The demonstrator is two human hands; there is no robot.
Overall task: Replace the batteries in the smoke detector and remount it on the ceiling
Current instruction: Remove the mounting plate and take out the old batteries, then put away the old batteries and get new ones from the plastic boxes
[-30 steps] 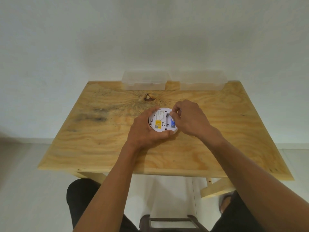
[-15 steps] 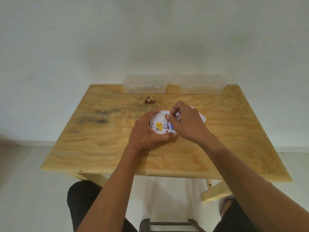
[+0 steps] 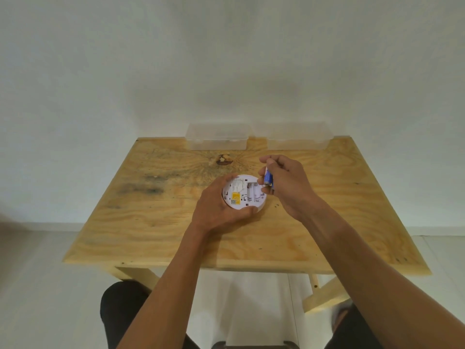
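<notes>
Progress: the smoke detector lay back side up on the worktop, its battery bay open and showing pale, empty-looking slots. By my reading the old cells were coming out, so the job was in its early part.
Done so far: the detector was off the ceiling and opened; a blue battery was out of the bay.
Left to do: by judgement, fit fresh cells, close the unit and remount it overhead. No new batteries could be made out.
Detector position: near the middle of the worktop, slightly to the near side of the dark knot in the wood.
Detector look: round, white, shallow; a yellow label and small printed text on the left half, the battery bay on the right half.
Left hand: cupped around the detector's left and near rim, fingers curled against the edge, steadying it.
Right hand: raised just right of the detector, thumb and fingers pinching the blue battery, which stood roughly upright; whether it held more than one cell could not be told.
Far edge: two clear plastic boxes sat side by side against the wall, lids shut, contents not discernible.
</notes>
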